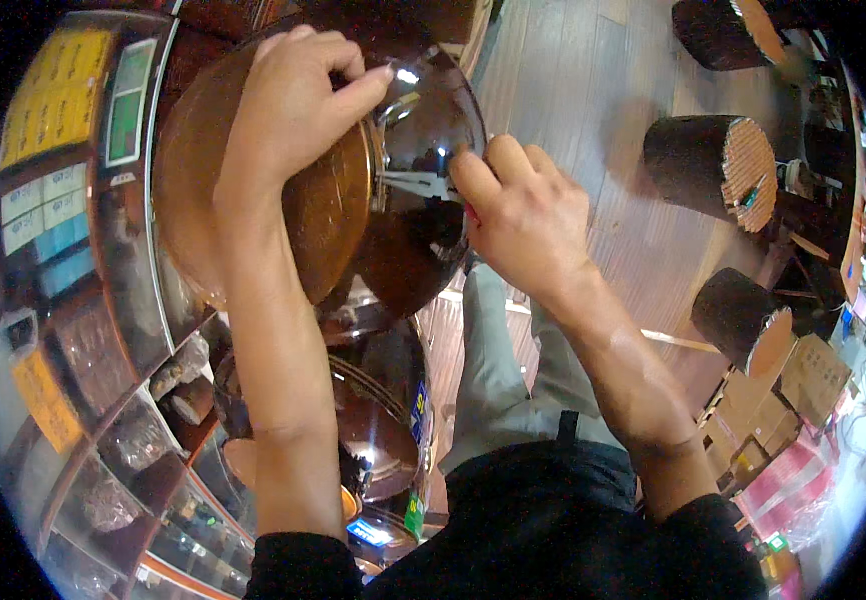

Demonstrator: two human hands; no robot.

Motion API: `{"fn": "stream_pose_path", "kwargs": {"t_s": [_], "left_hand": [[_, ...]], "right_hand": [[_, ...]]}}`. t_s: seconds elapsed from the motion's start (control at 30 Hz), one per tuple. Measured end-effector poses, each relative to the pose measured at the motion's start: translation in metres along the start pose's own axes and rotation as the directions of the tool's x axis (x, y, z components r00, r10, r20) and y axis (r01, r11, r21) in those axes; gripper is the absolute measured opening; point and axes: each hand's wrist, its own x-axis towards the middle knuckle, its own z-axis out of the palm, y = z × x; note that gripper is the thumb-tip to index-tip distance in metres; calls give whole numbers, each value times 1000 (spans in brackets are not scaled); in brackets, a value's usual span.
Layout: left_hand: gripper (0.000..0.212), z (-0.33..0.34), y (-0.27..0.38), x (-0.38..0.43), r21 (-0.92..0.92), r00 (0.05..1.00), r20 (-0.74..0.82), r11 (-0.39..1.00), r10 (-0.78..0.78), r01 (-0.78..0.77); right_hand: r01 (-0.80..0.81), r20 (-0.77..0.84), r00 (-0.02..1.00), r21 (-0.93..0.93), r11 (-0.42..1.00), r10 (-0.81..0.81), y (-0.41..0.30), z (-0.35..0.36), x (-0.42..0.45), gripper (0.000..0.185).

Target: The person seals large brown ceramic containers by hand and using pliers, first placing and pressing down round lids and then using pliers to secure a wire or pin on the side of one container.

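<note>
A large, glossy brown round vessel (433, 262) stands before me, with a broad, flat, lighter-brown round top (313, 225). My left hand (305, 105) lies over the far part of this top, fingers curled and thumb pointing towards the rim. Whether it grips anything is hidden. On the other side, my right hand (526, 202) is closed in a fist around a pale tool with two slim prongs (418, 182), possibly scissors. Its prongs point left across the vessel's shiny side, near the rim of the top. A bit of red shows under my right fingers.
Nearer me stand more dark glossy vessels (380, 420), one with a blue label (419, 411). Shelves with yellow boxes (57, 97) and wrapped goods line the left. To the right, several dark stools (684, 157) stand on the plank floor (575, 90), with cardboard boxes (815, 379) behind.
</note>
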Motion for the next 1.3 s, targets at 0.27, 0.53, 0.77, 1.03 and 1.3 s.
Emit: {"fn": "stream_pose_path", "kwargs": {"t_s": [0.27,0.53,0.77,1.03,1.3], "left_hand": [[32,-16,11,-10,-1,990,126,998,62,-62],[95,-36,25,-22,62,916,365,978,166,-202],[86,-30,30,-26,120,915,372,970,154,-212],[77,-30,30,-25,86,914,370,973,167,-213],[68,-29,34,-22,89,927,329,972,179,-219]], "right_hand": [[19,53,998,-45,999,-17,3,-3,5,11],[65,90,994,-62,996,-59,7,-13,9,13],[37,138,990,-39,999,-31,3,-27,16,11],[-352,371,901,319,880,225,-15,-47,-23,25],[-545,566,786,442,713,249,-34,-39,-18,38]]}}
